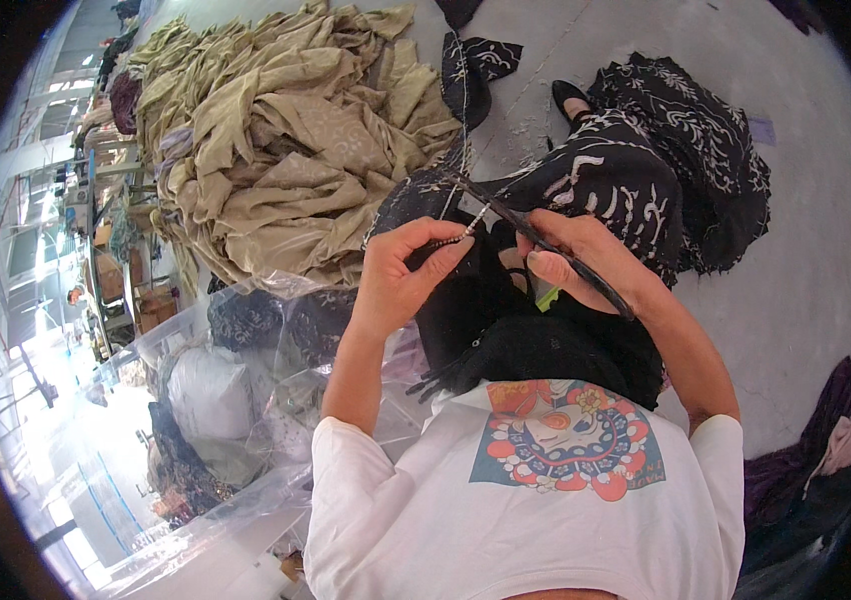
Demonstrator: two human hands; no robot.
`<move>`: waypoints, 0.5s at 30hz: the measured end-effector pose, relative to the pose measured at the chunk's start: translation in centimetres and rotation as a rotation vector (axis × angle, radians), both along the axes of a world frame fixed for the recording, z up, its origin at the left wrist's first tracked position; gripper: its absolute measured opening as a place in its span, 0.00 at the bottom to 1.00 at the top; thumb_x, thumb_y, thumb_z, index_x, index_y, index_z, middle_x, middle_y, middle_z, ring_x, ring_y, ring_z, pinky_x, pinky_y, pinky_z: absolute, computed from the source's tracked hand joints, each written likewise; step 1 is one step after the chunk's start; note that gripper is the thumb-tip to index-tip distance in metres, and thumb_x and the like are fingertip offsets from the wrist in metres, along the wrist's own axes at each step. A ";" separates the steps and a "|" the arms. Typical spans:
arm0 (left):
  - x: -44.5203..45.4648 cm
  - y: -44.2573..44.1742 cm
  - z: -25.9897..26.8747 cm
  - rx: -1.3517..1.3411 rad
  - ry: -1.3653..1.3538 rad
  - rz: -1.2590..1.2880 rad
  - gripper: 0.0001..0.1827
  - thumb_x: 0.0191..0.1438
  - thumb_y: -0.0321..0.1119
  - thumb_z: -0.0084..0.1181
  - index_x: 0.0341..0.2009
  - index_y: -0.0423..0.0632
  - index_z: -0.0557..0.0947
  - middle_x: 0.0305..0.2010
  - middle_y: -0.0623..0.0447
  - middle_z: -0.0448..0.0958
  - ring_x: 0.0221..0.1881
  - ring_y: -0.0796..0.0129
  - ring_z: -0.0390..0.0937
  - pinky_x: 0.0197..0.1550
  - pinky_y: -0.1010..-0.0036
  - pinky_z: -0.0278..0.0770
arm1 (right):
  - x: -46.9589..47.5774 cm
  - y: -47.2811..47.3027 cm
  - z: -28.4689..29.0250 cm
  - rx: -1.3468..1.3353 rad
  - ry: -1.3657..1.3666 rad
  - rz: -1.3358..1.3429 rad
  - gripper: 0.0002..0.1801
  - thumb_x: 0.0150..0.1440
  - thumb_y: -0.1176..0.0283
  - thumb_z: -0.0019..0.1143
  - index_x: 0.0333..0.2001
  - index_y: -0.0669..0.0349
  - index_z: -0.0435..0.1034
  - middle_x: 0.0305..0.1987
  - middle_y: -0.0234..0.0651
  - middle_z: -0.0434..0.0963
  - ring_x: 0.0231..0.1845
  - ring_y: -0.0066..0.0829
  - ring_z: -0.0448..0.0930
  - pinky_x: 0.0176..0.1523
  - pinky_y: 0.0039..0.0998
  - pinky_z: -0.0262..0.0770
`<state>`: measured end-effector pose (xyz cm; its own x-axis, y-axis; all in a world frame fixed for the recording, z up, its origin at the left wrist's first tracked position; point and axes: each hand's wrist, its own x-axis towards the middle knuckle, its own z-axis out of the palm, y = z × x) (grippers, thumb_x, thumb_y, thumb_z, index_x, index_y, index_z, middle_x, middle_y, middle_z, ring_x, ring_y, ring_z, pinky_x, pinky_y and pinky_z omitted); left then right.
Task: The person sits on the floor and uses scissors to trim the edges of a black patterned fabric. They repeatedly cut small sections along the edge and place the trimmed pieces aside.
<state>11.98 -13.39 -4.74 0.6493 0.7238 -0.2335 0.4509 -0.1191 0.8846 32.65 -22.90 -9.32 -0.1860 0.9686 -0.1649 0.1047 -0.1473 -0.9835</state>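
My left hand [414, 262] pinches a thin light-and-dark cord or trim [478, 219] between thumb and fingers. My right hand [572, 255] is closed around a long, narrow dark strip or tool [515, 216], which slants from above the hands down across my right wrist; its kind is unclear. Its upper part crosses near the end of the cord. Under and beyond both hands lies black fabric with white embroidered patterns [620, 199], draped over my lap and legs. Something small and bright green [548, 299] shows below my right hand.
A big heap of olive-tan fabric [298, 135] lies at upper left. Clear plastic bags [208, 390] with fabric sit at lower left. More black patterned cloth [718, 150] spreads over the grey floor [808, 300] at right. Purple fabric [793, 480] lies at the lower right.
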 end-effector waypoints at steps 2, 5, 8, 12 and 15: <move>-0.4 0.2 -0.3 -0.015 -0.039 0.006 0.10 0.52 0.28 0.56 0.38 0.37 0.78 0.30 0.57 0.76 0.31 0.81 0.68 0.35 0.84 0.66 | -0.3 0.0 0.0 0.031 -0.026 -0.056 0.23 0.54 0.50 0.49 0.31 0.64 0.65 0.20 0.36 0.64 0.23 0.23 0.66 0.28 0.25 0.64; -0.8 0.4 -0.3 -0.098 -0.037 0.036 0.10 0.53 0.30 0.56 0.40 0.40 0.78 0.30 0.61 0.73 0.30 0.83 0.65 0.34 0.86 0.63 | -0.7 0.1 -0.5 0.058 -0.035 -0.118 0.17 0.54 0.59 0.55 0.29 0.63 0.66 0.20 0.37 0.65 0.22 0.22 0.67 0.28 0.25 0.65; -0.9 0.9 0.2 -0.206 -0.018 0.050 0.10 0.54 0.31 0.55 0.40 0.41 0.78 0.31 0.63 0.73 0.30 0.84 0.64 0.34 0.87 0.62 | -0.7 0.2 -0.6 0.009 -0.101 -0.165 0.16 0.54 0.60 0.56 0.29 0.63 0.66 0.20 0.37 0.66 0.22 0.22 0.67 0.28 0.24 0.65; -1.5 1.6 0.2 -0.361 -0.087 0.146 0.10 0.54 0.30 0.55 0.40 0.40 0.78 0.32 0.62 0.73 0.32 0.84 0.66 0.36 0.87 0.63 | -1.6 -1.4 -1.7 -0.038 -0.003 -0.097 0.15 0.53 0.61 0.54 0.33 0.62 0.65 0.21 0.37 0.68 0.23 0.25 0.70 0.31 0.25 0.67; -2.1 2.6 0.1 -0.367 -0.079 0.100 0.10 0.55 0.28 0.53 0.42 0.39 0.77 0.34 0.61 0.75 0.34 0.84 0.69 0.38 0.87 0.66 | -1.8 -3.5 -2.4 -0.011 0.075 0.064 0.18 0.53 0.58 0.48 0.36 0.62 0.63 0.25 0.38 0.69 0.25 0.30 0.71 0.32 0.28 0.68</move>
